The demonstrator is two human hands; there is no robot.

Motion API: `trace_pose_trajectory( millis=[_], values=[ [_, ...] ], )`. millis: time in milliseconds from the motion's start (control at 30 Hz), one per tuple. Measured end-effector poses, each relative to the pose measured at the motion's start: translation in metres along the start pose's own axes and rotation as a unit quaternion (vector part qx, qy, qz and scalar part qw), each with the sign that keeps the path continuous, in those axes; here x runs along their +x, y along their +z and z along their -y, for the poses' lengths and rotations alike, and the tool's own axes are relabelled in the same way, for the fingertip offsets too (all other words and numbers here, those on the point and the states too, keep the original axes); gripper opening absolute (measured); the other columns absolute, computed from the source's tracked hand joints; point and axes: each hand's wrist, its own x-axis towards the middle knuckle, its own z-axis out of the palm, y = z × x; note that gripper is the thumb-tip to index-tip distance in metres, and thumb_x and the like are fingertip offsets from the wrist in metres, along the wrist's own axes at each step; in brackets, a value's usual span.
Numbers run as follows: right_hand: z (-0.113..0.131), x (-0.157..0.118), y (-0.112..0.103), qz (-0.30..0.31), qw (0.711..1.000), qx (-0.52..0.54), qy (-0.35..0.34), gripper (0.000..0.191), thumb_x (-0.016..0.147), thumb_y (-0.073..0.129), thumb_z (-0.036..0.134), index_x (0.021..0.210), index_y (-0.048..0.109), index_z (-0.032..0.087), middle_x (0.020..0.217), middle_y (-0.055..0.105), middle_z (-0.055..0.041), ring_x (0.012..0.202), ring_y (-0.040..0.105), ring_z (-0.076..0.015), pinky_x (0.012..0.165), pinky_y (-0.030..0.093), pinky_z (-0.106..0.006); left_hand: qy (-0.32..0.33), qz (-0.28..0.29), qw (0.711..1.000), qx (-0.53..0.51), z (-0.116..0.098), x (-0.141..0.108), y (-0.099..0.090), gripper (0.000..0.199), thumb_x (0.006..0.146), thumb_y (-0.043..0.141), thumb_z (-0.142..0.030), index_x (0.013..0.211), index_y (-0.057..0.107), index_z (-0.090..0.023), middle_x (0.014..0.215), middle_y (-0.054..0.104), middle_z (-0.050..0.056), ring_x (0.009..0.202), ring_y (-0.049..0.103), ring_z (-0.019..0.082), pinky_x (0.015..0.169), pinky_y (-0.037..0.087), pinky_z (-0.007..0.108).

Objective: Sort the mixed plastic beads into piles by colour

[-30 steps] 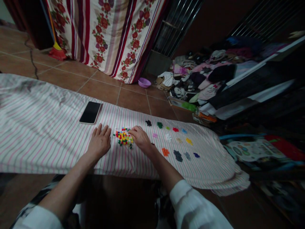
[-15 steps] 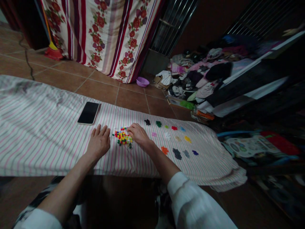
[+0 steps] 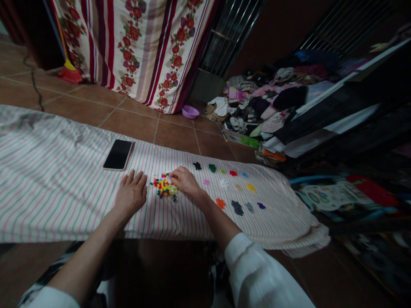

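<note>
A mixed pile of small coloured pieces [image 3: 164,187] lies on the striped cloth [image 3: 80,188] between my hands. My left hand [image 3: 131,193] rests flat just left of it, fingers spread, holding nothing. At the pile's upper right edge, my right hand [image 3: 185,181] has its fingertips pinched together; whatever is between them is too small to make out. Farther right sit separate single-colour heaps, among them black [image 3: 197,166], dark green [image 3: 212,168], red [image 3: 233,173], yellow [image 3: 251,188], orange [image 3: 220,203] and dark grey [image 3: 237,208].
A phone [image 3: 118,155] lies on the cloth beyond my left hand. Past the far edge, a purple basin [image 3: 190,112] stands on the tiled floor near a floral curtain [image 3: 131,47]. Heaped clothes [image 3: 266,100] are at the back right.
The whole view has shifted slightly. Both hands keep nearly the same places beside the pile, the right still pinched at its edge.
</note>
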Motion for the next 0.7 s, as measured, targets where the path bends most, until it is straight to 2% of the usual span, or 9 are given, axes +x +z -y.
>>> trace_pose_trajectory(
  millis=[233, 400, 600, 700],
  values=[
    [0.001, -0.007, -0.001, -0.047, 0.996, 0.075, 0.007, 0.012, 0.079, 0.057, 0.013, 0.085, 0.065, 0.02, 0.085, 0.064, -0.0009, 0.081, 0.057, -0.0143, 0.077, 0.042, -0.025, 0.003, 0.003, 1.0, 0.002, 0.004, 0.001, 0.004, 0.049, 0.092, 0.032, -0.029, 0.134, 0.052, -0.013, 0.146, 0.047, 0.01, 0.142, 0.031, 0.033, 0.114, 0.028, 0.05],
    [0.004, -0.021, -0.001, -0.075, 0.989, 0.126, 0.022, 0.01, 0.077, 0.055, 0.013, 0.082, 0.06, 0.02, 0.08, 0.061, 0.0006, 0.073, 0.056, -0.0125, 0.071, 0.042, -0.024, 0.011, -0.021, 1.0, 0.005, 0.006, 0.0, 0.007, 0.049, 0.091, 0.034, -0.029, 0.133, 0.054, -0.012, 0.144, 0.049, 0.011, 0.14, 0.033, 0.033, 0.113, 0.03, 0.05],
    [-0.005, -0.064, -0.006, -0.139, 0.978, 0.15, 0.046, 0.011, 0.076, 0.052, 0.015, 0.082, 0.059, 0.02, 0.077, 0.061, -0.0001, 0.071, 0.057, -0.0129, 0.072, 0.046, -0.025, 0.019, -0.033, 0.999, 0.016, 0.004, -0.001, 0.005, 0.048, 0.092, 0.032, -0.029, 0.13, 0.056, -0.011, 0.141, 0.052, 0.012, 0.138, 0.036, 0.034, 0.112, 0.031, 0.05],
    [-0.019, -0.094, -0.014, -0.168, 0.969, 0.157, 0.088, 0.011, 0.075, 0.052, 0.017, 0.083, 0.06, 0.02, 0.072, 0.06, 0.0004, 0.066, 0.056, -0.0127, 0.068, 0.047, -0.025, 0.012, -0.029, 0.999, 0.022, 0.003, -0.001, 0.004, 0.049, 0.092, 0.031, -0.03, 0.131, 0.055, -0.012, 0.142, 0.052, 0.011, 0.138, 0.036, 0.034, 0.113, 0.03, 0.049]
  ],
)
